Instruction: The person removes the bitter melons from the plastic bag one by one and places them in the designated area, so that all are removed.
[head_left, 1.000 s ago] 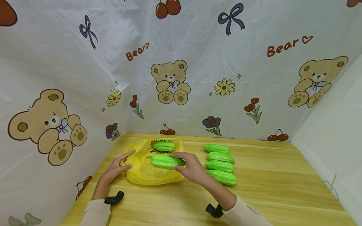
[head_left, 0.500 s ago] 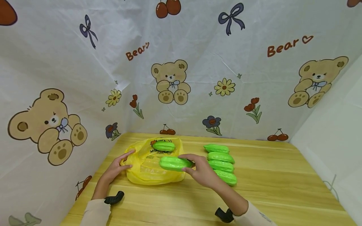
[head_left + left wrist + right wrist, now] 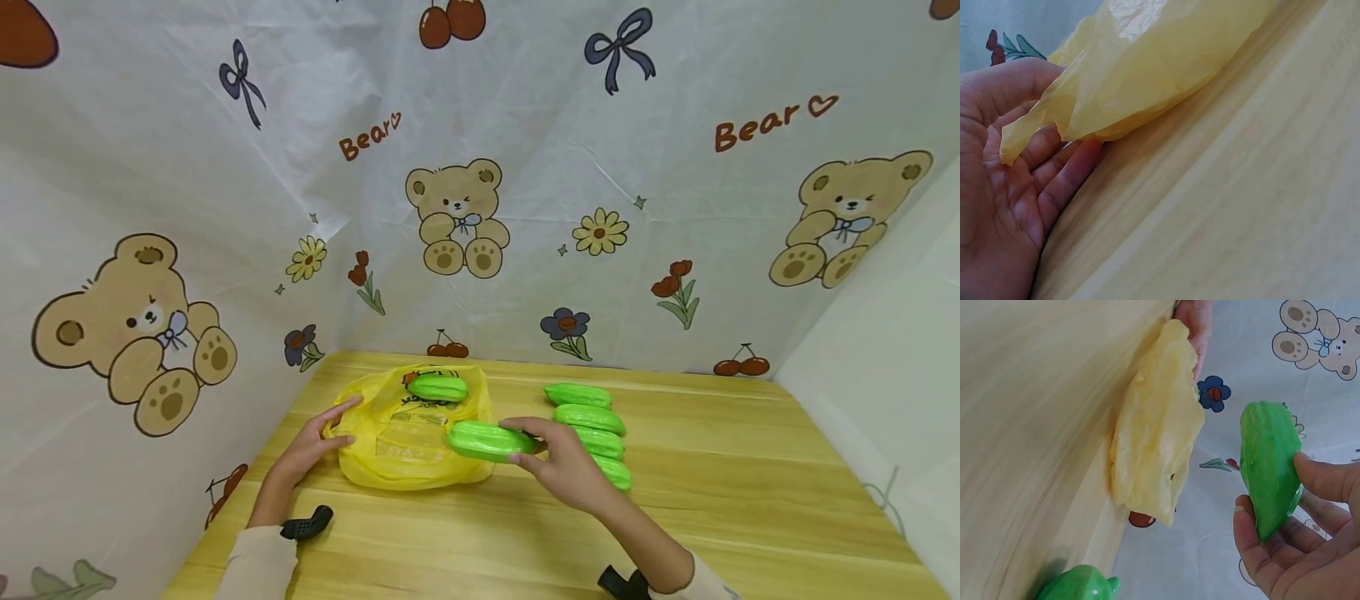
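My right hand (image 3: 564, 463) grips a glossy green bitter melon (image 3: 487, 442) by one end, thumb on one side and fingers on the other. In the head view the melon overlaps the right edge of a yellow plastic bag (image 3: 367, 467). The right wrist view shows this bitter melon (image 3: 1266, 450) raised, its narrow end toward the fingers. My left hand (image 3: 303, 454) holds the bag's left edge, and a flap of the bag (image 3: 1041, 119) lies between its thumb and fingers. Another bitter melon (image 3: 437, 387) lies in the far part of the bag.
Right of the bag, several more bitter melons (image 3: 588, 418) lie in a column on the wooden table (image 3: 750, 483), the nearest partly hidden behind my right hand. A white cloth printed with bears (image 3: 525, 125) hangs behind the table and along its left side.
My right hand has moved to the right with the bitter melon, from over the bag to its right edge. The left hand stays at the bag's left edge.
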`<state>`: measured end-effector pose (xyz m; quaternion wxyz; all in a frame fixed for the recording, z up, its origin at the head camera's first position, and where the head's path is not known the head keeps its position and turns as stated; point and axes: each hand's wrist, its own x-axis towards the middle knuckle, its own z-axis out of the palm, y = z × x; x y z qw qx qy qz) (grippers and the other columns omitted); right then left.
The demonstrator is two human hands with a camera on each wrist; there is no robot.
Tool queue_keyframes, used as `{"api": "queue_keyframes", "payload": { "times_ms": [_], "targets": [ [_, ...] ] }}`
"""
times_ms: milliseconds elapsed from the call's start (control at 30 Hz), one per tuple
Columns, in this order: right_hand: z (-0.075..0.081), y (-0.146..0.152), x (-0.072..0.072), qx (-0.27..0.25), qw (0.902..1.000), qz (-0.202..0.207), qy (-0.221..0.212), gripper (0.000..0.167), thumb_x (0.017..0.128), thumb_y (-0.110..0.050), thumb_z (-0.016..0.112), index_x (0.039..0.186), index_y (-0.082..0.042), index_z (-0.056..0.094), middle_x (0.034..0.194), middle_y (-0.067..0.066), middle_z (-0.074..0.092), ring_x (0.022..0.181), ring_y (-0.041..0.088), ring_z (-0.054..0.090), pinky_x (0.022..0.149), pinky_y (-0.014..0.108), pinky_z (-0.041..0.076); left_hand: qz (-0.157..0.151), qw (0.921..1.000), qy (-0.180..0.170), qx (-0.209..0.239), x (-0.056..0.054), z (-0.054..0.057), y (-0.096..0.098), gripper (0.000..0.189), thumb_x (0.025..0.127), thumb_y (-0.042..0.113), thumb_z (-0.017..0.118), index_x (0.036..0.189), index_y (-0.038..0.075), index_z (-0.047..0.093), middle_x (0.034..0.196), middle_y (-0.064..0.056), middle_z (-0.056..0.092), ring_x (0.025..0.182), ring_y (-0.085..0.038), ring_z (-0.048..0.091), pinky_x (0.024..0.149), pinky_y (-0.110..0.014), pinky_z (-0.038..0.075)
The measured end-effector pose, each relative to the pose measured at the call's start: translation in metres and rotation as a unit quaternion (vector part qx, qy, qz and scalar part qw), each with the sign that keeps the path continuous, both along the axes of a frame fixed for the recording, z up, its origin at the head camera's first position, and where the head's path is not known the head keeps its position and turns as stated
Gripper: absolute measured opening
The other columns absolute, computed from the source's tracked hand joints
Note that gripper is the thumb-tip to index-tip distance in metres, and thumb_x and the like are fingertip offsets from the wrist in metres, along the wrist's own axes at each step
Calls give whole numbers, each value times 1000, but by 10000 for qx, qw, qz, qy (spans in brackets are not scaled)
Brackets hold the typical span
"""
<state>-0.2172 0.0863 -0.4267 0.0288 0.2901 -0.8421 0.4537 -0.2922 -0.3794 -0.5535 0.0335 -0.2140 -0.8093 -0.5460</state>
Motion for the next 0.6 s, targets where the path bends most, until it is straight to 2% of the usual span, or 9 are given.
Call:
{"api": "queue_keyframes", "payload": {
  "times_ms": [133, 367, 467, 600],
  "targets": [
    [-4, 9, 2, 7, 10000, -47, 38, 44, 89, -5, 77, 131, -13, 68, 127, 3, 69, 104, 19, 65, 80, 31, 56, -47, 10000, 21, 44, 0, 0, 0, 64, 97, 4, 66, 155, 3, 40, 161, -21, 33, 152, -31, 19, 105, -8, 24],
    [-14, 27, 2, 68, 9998, -181, -40, 44, 88, -6, 78, 131, -13, 68, 126, 4, 70, 103, 19, 65, 79, 31, 56, -99, 9999, 65, 99, -1, -2, 0, 63, 96, 3, 66, 155, 3, 41, 160, -22, 34, 146, -2, 25, 105, -8, 24],
    [-19, 36, 2, 105, 9997, -229, -79, 43, 89, -8, 77, 130, -13, 69, 127, 5, 69, 107, 22, 65, 78, 30, 56, -128, 9998, 83, 99, -1, -2, 0, 64, 96, 2, 66, 155, 3, 41, 160, -23, 33, 145, 1, 25, 106, -8, 24],
    [-24, 48, 2, 82, 9993, -339, -119, 42, 88, -9, 78, 129, -15, 69, 127, 4, 69, 108, 19, 64, 78, 30, 56, -141, 9998, 94, 96, -1, -2, -1, 64, 96, 2, 66, 155, 3, 40, 161, -23, 32, 148, -5, 24, 106, -8, 24]
  ]
}}
